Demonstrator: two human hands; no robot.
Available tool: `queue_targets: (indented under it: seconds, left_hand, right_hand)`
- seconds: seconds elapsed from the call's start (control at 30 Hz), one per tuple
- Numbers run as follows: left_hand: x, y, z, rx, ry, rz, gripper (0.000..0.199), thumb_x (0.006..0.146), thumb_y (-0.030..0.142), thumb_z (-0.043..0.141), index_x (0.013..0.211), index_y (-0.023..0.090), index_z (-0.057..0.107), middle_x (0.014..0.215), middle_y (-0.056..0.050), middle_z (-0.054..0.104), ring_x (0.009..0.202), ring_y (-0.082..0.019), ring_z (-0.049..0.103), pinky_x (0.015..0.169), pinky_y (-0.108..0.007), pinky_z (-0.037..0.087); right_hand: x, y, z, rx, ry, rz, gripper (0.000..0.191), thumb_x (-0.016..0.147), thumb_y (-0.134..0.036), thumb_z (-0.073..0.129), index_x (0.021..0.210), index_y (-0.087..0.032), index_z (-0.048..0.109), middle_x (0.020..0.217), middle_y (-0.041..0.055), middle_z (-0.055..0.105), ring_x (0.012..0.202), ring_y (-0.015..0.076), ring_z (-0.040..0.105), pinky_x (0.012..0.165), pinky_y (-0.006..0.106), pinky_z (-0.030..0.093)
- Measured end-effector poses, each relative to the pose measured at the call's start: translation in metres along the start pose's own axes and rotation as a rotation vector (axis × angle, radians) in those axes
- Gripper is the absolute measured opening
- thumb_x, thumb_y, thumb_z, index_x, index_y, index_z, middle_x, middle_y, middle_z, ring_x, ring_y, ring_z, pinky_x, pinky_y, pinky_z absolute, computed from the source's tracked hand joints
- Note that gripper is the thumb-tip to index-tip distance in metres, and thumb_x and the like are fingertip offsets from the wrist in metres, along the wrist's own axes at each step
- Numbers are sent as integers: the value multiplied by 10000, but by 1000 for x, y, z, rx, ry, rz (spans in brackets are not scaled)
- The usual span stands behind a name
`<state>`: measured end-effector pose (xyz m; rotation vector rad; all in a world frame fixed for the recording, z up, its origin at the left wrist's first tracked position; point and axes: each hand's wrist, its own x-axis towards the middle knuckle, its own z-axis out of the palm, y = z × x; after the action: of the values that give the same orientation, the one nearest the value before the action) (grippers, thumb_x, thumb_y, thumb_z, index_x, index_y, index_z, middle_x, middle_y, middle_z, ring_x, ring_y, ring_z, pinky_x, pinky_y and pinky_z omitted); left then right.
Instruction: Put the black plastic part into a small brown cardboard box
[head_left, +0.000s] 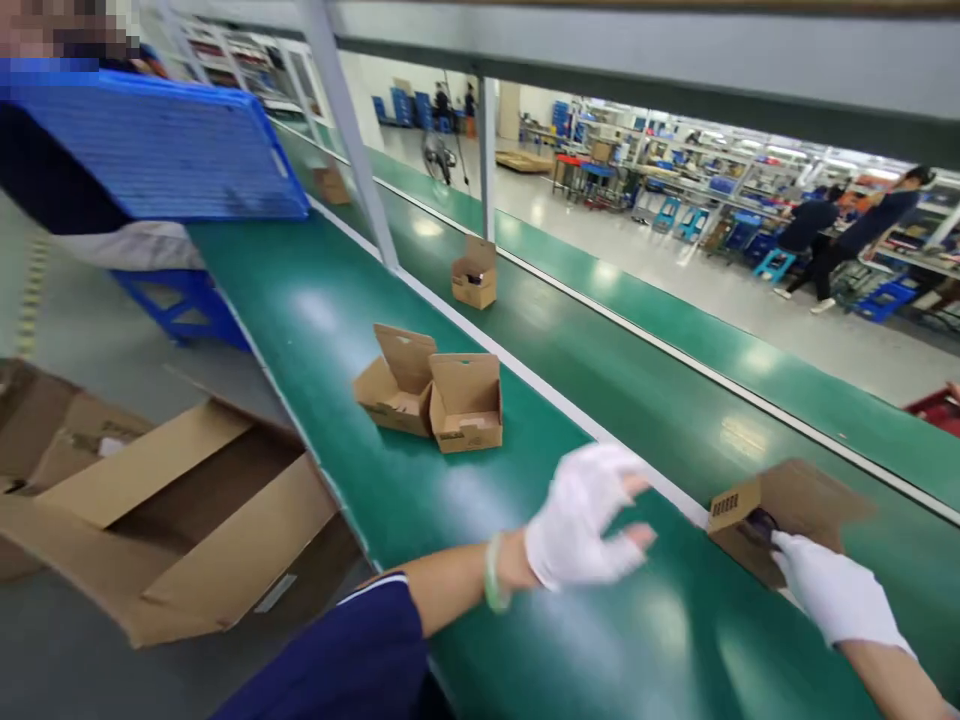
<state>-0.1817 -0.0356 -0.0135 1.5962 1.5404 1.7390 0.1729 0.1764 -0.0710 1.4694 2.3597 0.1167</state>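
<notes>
My left hand [589, 515], in a white glove with bare fingertips, is over the green bench [480, 500]. Its fingers are apart and hold nothing. At the right, my right hand [836, 585], also gloved, grips the near side of an open cardboard box [799, 505]. A dark item [761, 525] shows inside this box, close to my fingertips. The box lies across the white rail between bench and conveyor belt, its lid blurred. Two more open small boxes, one left [397, 390] and one right [469, 405], stand side by side on the bench beyond my left hand.
On the belt [555, 310] stands another open box [474, 275] with something dark inside. A large open carton [187, 520] is on the left. Metal posts [352, 140] carry a shelf above. A blue crate [180, 150] lies by a seated person at the far left.
</notes>
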Motion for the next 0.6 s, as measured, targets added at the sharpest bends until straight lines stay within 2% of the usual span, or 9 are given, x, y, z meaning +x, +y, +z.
queue_targets:
  seconds: [0.03,0.07,0.13,0.17,0.2,0.3,0.4,0.5,0.6]
  left_hand:
    - [5,-19,-23,266,31,58,425,824,369,578,1118,66,627,1194,-127,605,1166,-282,530,1068,-396,346]
    - [9,-40,-47,573,145,49,467,878,349,500,1191,6,555,1291,-175,524,1255,-306,450,1100,-413,296]
    - [13,-80,-99,951,220,-151,595,888,424,448,1270,-31,479,1334,-215,466,1300,-365,384,1111,-452,257]
    - [14,-98,-124,1082,350,-244,645,831,467,512,1240,-31,499,1274,-252,513,1234,-388,442,1060,-484,309]
    - [14,-113,-146,1175,369,-346,657,815,497,523,1235,-8,500,1230,-250,550,1188,-383,483,1020,-463,346]
    - [14,-143,-185,1340,88,-626,515,849,520,415,1052,81,592,950,-203,678,941,-360,625,834,-428,413]
    - [17,-145,-172,1346,-102,-670,399,881,400,329,879,123,616,811,-190,694,823,-343,664,714,-388,410]
    - [18,-126,-120,1322,-189,-588,385,899,356,295,871,138,611,787,-169,699,777,-329,672,674,-368,401]
    - [11,-97,-57,1281,-310,-434,414,933,343,249,885,146,610,777,-155,700,748,-325,669,662,-371,405]
  right_hand:
    - [17,7,-8,-36,-6,8,382,903,-306,322,1075,-232,655,959,153,693,710,325,671,624,463,491]
    - [31,11,-15,-76,33,31,406,908,-285,298,1117,-212,638,989,167,682,721,332,670,629,468,488]
    - [46,8,-25,-163,207,53,440,915,-264,263,1165,-159,610,1043,216,650,742,352,662,616,477,477]
    - [48,1,-26,-196,311,40,449,919,-266,252,1168,-140,603,1070,238,633,756,360,658,606,479,471]
    - [48,-9,-25,-210,409,4,450,925,-274,247,1167,-133,599,1104,253,615,783,359,656,604,476,471]
    - [38,-42,-1,-121,552,-122,401,932,-294,295,1153,-171,608,1185,209,610,873,311,663,672,432,522]
    - [17,-66,46,0,553,-121,346,902,-307,383,1104,-196,641,1124,109,674,897,268,676,764,402,567]
    - [-20,-77,90,79,498,-85,348,903,-319,401,1091,-203,669,1157,66,671,959,240,670,820,386,576]
    - [-64,-79,118,166,525,-7,366,917,-305,389,1105,-186,679,1263,69,616,1067,230,635,889,382,562]
